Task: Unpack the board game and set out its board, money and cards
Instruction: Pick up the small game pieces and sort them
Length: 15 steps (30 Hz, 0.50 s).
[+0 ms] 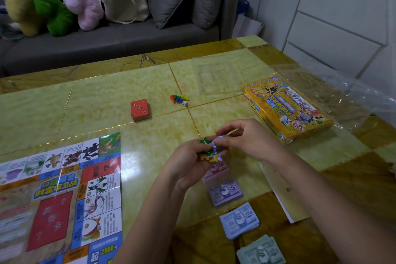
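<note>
Both forearms come in from five and six o'clock and meet a little right of the middle of the yellow-tiled table (150, 83). The left hand (188, 163) has its fingers curled upward, gripping a small bunch of star-shaped pieces (209, 150) in green, purple and yellow. The right hand (249, 139) meets the bunch from its two o'clock side with the wrist bent, thumb and forefinger pinching the top of the bunch and the other fingers loosely curled behind. Below the hands, running toward five o'clock, lie four stacks of money in a row: the pink stack (215, 170) partly under the hands, then the purple stack (225, 192), the blue stack (239, 219) and the green stack (260, 251) at the bottom edge. The board (64, 195) lies unfolded and flat at eight o'clock from the hands. The red card deck (140, 110) sits at ten o'clock, well apart from them, with the coloured pawns (179, 98) and a white die (185, 103) near eleven o'clock. The game box (287, 109) lies at two o'clock beside crumpled clear wrap (342, 88). A pale paper sheet (280, 191) lies under the right forearm.
</note>
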Each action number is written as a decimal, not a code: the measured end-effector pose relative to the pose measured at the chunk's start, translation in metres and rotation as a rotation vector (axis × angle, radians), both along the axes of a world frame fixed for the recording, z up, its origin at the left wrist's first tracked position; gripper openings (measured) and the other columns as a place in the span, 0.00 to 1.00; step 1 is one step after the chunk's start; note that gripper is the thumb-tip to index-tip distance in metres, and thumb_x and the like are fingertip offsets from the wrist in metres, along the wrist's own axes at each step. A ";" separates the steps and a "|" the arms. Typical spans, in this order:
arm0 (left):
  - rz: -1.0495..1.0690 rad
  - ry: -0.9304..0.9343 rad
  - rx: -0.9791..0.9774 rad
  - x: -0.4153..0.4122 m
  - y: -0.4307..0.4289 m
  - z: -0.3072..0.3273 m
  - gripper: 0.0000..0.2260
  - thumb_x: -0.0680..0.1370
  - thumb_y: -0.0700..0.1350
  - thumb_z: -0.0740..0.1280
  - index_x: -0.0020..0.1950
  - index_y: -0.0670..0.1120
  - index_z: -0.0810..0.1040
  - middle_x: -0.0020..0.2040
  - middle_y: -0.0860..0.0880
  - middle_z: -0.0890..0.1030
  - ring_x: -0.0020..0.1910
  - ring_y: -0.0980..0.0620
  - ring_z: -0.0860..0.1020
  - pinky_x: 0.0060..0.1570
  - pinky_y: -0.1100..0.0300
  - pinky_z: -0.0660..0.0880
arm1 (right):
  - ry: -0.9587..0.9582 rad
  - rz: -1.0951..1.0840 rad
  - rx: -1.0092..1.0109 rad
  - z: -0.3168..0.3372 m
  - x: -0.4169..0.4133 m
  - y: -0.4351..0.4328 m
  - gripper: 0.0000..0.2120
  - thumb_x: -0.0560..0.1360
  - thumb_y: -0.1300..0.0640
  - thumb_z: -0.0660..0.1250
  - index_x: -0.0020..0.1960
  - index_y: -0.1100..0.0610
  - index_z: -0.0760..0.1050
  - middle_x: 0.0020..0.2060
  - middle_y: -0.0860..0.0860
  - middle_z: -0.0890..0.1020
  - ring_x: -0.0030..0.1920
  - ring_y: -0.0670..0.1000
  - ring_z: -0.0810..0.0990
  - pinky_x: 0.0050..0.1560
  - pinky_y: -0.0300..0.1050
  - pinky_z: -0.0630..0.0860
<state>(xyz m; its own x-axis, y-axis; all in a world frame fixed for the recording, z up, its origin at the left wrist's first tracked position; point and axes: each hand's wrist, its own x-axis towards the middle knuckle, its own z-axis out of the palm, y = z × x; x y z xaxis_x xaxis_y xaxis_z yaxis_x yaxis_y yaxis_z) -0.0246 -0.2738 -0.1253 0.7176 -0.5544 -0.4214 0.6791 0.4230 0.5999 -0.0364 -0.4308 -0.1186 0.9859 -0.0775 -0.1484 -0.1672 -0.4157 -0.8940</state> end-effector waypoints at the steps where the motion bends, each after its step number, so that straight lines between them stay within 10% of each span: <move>1: -0.002 -0.001 -0.002 0.000 0.000 0.000 0.13 0.78 0.27 0.51 0.52 0.27 0.75 0.45 0.34 0.81 0.41 0.44 0.82 0.44 0.56 0.81 | -0.002 0.000 -0.011 0.000 0.000 0.001 0.11 0.66 0.57 0.78 0.47 0.55 0.83 0.33 0.46 0.84 0.32 0.38 0.79 0.33 0.27 0.70; 15: -0.025 0.014 -0.040 0.001 0.002 0.000 0.13 0.77 0.28 0.53 0.53 0.28 0.75 0.48 0.32 0.81 0.45 0.43 0.84 0.49 0.54 0.80 | -0.111 -0.019 0.048 -0.004 0.000 -0.002 0.04 0.70 0.62 0.74 0.45 0.58 0.83 0.27 0.46 0.83 0.29 0.41 0.81 0.35 0.27 0.72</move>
<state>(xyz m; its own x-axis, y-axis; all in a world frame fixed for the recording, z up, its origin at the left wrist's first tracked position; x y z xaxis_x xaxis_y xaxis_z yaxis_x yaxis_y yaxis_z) -0.0233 -0.2714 -0.1253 0.6979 -0.5887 -0.4079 0.6975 0.4297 0.5734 -0.0365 -0.4330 -0.1221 0.9948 -0.0919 -0.0429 -0.0741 -0.3695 -0.9263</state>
